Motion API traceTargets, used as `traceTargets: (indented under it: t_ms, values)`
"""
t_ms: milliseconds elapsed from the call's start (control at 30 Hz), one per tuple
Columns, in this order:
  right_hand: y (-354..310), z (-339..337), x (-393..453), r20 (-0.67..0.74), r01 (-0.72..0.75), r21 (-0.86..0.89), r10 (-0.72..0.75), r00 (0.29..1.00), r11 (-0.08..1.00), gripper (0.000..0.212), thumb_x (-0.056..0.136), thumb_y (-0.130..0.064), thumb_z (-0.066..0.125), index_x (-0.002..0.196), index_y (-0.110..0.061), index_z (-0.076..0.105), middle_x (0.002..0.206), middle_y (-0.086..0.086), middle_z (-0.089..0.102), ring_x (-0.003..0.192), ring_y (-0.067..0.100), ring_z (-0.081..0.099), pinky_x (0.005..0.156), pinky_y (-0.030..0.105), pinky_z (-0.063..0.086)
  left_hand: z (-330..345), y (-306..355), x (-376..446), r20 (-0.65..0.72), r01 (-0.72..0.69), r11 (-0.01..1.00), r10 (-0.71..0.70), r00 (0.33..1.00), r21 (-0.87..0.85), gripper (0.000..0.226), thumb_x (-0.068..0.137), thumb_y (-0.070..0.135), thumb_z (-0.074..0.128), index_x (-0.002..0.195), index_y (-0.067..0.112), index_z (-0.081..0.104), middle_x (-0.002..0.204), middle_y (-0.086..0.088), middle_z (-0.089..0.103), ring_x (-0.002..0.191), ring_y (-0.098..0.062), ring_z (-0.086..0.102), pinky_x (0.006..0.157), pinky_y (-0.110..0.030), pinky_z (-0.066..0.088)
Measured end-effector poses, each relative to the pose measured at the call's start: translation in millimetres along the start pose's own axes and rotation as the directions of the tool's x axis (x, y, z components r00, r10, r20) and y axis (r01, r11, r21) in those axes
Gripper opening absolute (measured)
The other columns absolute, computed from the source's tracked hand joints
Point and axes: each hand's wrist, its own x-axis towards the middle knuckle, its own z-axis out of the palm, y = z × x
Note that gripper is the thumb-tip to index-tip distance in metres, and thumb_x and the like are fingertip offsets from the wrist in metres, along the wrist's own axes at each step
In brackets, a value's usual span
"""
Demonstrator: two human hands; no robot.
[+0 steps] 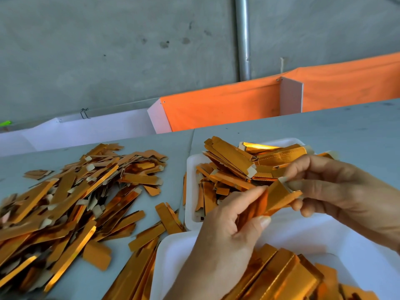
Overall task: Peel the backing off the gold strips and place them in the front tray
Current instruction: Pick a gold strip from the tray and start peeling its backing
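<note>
Both hands hold one gold strip [277,198] above the white trays. My left hand [229,230] pinches its lower end between thumb and fingers. My right hand [337,189] grips its upper end, where a pale tab shows at the fingertips. The strip is bent between the two hands. Under my wrists lies the near white tray [173,252], holding several gold strips [281,276]. Behind it, a second white tray [191,187] is heaped with gold strips [233,167].
A large loose pile of gold strips and pale backing scraps [71,202] covers the grey table [324,128] on the left. Orange cloth [227,105] and white panels hang beyond the far edge. A metal pole [243,37] stands before the concrete wall.
</note>
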Motion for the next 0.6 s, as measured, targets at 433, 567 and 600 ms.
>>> traceTargets:
  t_ms: [433,567,600]
  values:
    - [-9.1,4.8,-5.6,0.085,0.083,-0.152,-0.071,0.994,0.985,0.038,0.069,-0.042,0.080,0.094,-0.019,0.063,0.089,0.011,0.068,0.078,0.031,0.071,0.066,0.028,0.056,-5.5,-1.0,0.0,0.015,-0.082,0.996,0.082,0.996,-0.032,0.042,0.089,0.027,0.056,0.125,0.047,0.054,0.121,0.020,0.061,0.119,-0.003,0.053,0.100,-0.031,0.042]
    - [-9.7,10.7,-6.4,0.030,0.103,-0.209,-0.098,0.995,0.972,0.010,0.076,-0.019,0.064,0.085,-0.018,0.062,0.081,0.005,0.067,0.073,0.029,0.071,0.064,0.027,0.056,-5.7,-2.2,-0.2,-0.008,-0.094,0.995,0.095,0.995,0.012,0.046,0.087,0.027,0.057,0.122,0.055,0.051,0.120,0.024,0.059,0.117,0.000,0.052,0.097,-0.022,0.043]
    - [-10.3,12.1,-6.7,0.024,0.095,-0.214,-0.092,0.995,0.972,0.007,0.077,-0.018,0.062,0.084,-0.017,0.062,0.079,0.004,0.067,0.071,0.028,0.071,0.063,0.027,0.056,-5.5,-1.9,-0.4,-0.012,-0.097,0.995,0.098,0.995,0.028,0.047,0.086,0.027,0.057,0.120,0.058,0.050,0.119,0.025,0.059,0.116,0.002,0.052,0.096,-0.018,0.043]
